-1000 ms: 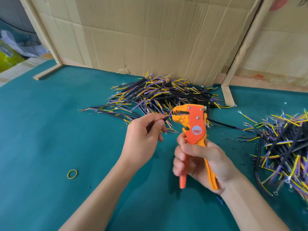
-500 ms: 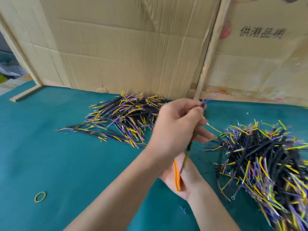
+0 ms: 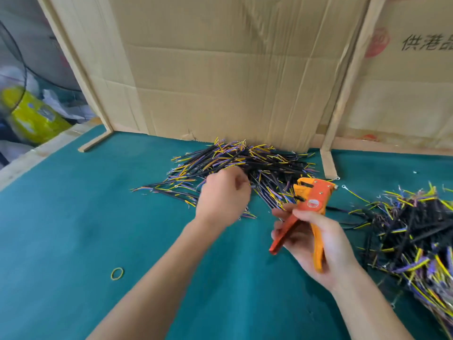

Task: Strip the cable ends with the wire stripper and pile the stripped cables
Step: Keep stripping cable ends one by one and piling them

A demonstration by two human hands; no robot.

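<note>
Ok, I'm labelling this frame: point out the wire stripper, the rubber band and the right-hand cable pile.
wire stripper (image 3: 314, 201): head view, orange head.
rubber band (image 3: 117, 274): head view, yellow loop itself.
right-hand cable pile (image 3: 416, 229): head view, black middle.

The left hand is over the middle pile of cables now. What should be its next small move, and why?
Probably it should pinch one cable out of the middle pile and bring its end to the wire stripper. The left hand reaches into that pile with curled fingers, but whether it already holds a cable cannot be told. The right hand holds the stripper by its handles, head raised toward the pile, with no cable in it.
</note>
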